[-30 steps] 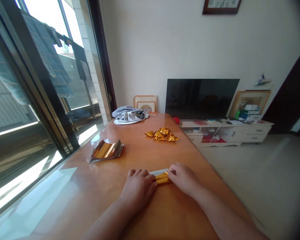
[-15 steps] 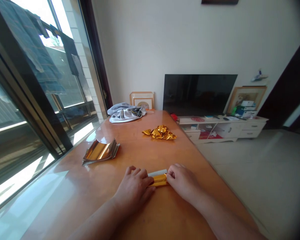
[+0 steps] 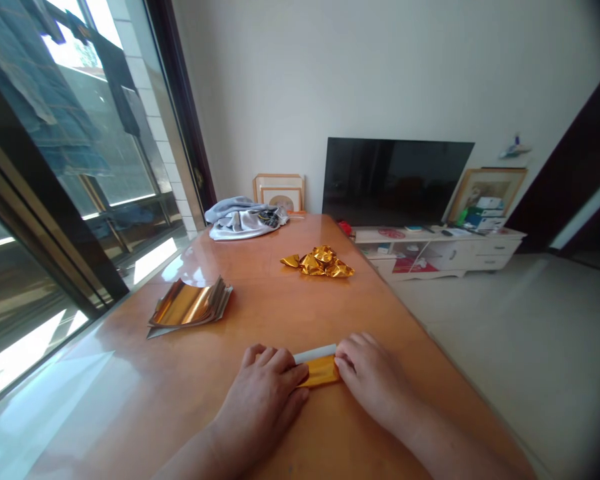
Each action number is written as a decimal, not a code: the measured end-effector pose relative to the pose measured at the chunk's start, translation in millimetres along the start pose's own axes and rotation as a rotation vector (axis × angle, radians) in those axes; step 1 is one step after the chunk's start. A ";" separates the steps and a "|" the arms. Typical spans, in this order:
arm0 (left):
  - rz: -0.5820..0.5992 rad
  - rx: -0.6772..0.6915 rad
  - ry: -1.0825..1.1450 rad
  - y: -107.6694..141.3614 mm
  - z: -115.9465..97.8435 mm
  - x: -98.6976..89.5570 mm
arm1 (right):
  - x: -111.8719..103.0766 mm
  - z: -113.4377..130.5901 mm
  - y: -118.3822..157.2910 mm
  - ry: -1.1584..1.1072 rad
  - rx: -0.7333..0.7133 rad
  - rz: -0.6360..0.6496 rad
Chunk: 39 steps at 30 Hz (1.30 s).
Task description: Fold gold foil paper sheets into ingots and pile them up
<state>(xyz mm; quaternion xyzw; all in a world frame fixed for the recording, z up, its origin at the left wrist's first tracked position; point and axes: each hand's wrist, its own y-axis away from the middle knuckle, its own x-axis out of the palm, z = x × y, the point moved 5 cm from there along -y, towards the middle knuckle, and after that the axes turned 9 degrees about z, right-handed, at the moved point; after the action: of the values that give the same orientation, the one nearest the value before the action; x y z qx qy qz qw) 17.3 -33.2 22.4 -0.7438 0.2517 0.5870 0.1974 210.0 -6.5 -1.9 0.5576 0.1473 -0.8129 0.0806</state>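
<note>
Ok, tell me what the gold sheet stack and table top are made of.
The gold sheet stack looks like thin metallic foil: mirror-bright, curling at the edges. The table top looks like varnished wood, glossy orange-brown and reflecting the window, though laminate is possible.

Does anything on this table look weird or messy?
Yes! The gold foil in the middle of the table is scrunched into crinkly lumps, while the other foil lies in a tidy stack. A crumpled grey cloth at the far end looks out of place too.
</note>
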 end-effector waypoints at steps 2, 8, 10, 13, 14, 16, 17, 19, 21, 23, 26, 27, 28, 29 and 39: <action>0.013 -0.006 0.006 0.1 0.7 0.8 | -0.8 2.4 0.7 0.030 -0.016 0.019; 0.038 -0.031 0.019 3.7 2.6 2.7 | -2.6 7.1 2.9 0.084 -0.018 0.044; 0.040 -0.038 0.023 5.0 3.2 4.4 | -1.7 7.3 3.0 0.088 -0.021 0.046; 0.034 -0.052 0.025 6.6 4.3 6.7 | -0.1 6.7 3.0 0.095 -0.025 0.047; 0.030 -0.059 0.024 7.1 4.6 7.0 | 0.3 6.4 3.1 0.097 -0.025 0.049; 0.028 -0.072 0.020 8.4 5.0 6.7 | 0.5 6.2 3.2 0.102 -0.024 0.056; 0.028 -0.077 0.020 9.1 5.0 6.1 | 0.3 6.3 3.4 0.105 -0.024 0.061; 0.031 -0.079 0.024 10.5 4.6 4.3 | -0.4 6.9 3.7 0.109 -0.028 0.070; 0.033 -0.074 0.033 11.7 3.9 2.3 | -1.2 8.5 4.2 0.109 -0.045 0.078; 0.033 -0.069 0.047 12.5 3.4 0.6 | -1.0 11.2 4.8 0.102 -0.085 0.092; 0.040 -0.069 0.067 13.0 2.9 -1.0 | 1.2 15.7 5.8 0.078 -0.162 0.130; 0.043 -0.072 0.072 13.1 2.7 -1.4 | 2.1 16.8 6.1 0.069 -0.184 0.142; 0.045 -0.074 0.076 13.2 2.6 -1.7 | 2.9 17.5 6.2 0.061 -0.200 0.151; 0.045 -0.076 0.077 13.3 2.5 -2.0 | 3.6 18.0 6.2 0.056 -0.213 0.158; 0.043 -0.081 0.058 14.5 2.3 -2.6 | 4.4 16.8 5.1 0.066 -0.243 0.163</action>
<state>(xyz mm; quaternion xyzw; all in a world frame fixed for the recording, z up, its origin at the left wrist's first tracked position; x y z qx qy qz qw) 6.3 -43.0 24.5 -0.7621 0.2493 0.5792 0.1470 195.0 -16.7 -1.1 0.5803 0.2013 -0.7611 0.2084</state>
